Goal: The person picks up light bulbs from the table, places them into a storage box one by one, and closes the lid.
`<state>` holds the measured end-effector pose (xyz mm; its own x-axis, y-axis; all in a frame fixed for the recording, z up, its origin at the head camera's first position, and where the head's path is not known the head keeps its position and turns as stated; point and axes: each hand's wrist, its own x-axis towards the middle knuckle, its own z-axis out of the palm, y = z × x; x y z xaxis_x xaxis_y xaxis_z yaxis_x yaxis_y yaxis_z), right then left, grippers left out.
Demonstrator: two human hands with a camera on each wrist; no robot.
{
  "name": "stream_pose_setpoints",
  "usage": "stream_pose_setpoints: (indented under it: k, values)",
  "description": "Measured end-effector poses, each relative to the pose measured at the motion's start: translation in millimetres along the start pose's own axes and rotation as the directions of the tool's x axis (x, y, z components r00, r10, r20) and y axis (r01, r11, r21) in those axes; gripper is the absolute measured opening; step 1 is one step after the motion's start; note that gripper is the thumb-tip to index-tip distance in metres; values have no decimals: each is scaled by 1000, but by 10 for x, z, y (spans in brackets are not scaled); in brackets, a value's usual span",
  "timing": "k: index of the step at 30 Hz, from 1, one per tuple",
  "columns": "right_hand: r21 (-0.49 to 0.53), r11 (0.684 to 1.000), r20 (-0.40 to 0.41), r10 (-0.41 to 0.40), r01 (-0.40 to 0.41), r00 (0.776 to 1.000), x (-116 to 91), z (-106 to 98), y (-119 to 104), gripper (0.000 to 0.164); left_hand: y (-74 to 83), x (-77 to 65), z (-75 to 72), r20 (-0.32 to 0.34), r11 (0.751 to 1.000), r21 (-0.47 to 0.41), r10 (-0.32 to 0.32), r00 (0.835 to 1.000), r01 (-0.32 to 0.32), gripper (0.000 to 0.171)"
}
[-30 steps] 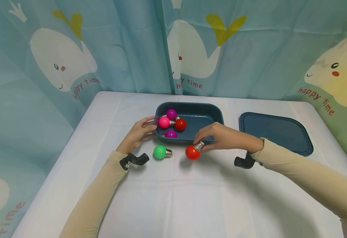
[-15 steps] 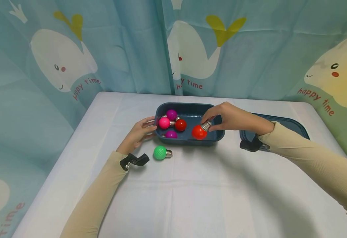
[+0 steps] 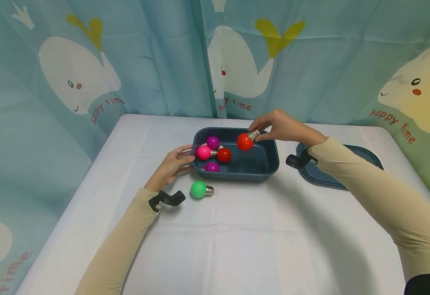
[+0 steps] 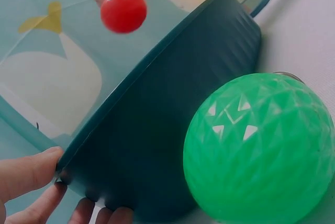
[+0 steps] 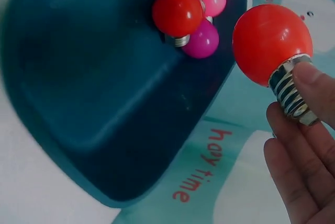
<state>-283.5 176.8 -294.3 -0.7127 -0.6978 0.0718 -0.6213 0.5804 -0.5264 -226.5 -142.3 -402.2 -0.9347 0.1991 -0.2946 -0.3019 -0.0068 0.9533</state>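
In my right hand [image 3: 279, 125] is a red light bulb [image 3: 245, 141], pinched by its silver screw base with the globe pointing down and left. It hangs over the right half of a dark blue plastic box [image 3: 237, 176]. My left hand [image 3: 173, 164] rests against the box's left end, thumb at the rim and fingers along the outer wall. Inside the box, on its left, lie a pink bulb [image 3: 203, 153], another red bulb [image 3: 224, 155] and two purple bulbs [image 3: 212, 142]. A green faceted bulb [image 4: 259, 150] lies on the table in front of the box.
A dark blue lid [image 3: 323, 178] lies on the table right of the box, partly hidden under my right forearm. White cloth covers the table [image 3: 237, 237]. A light blue curtain [image 3: 170, 53] with printed whales hangs along the back and sides.
My right hand has carried the red bulb from in front of the box, up and back, to over its inside. The left hand and the green bulb have stayed in place.
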Motion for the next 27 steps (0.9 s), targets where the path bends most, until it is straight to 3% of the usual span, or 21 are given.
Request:
stream_pose_setpoints:
  k: [13,27]
  values:
    - [7,981,-110,195,-196,975,283,283,236,24,3,3,8,-1,1000,1,-1,1000,1,58]
    - [82,948,-103,314,-306,944,389,504,325,24,-6,15,-1,0,1000,-11,-2,1000,2,57]
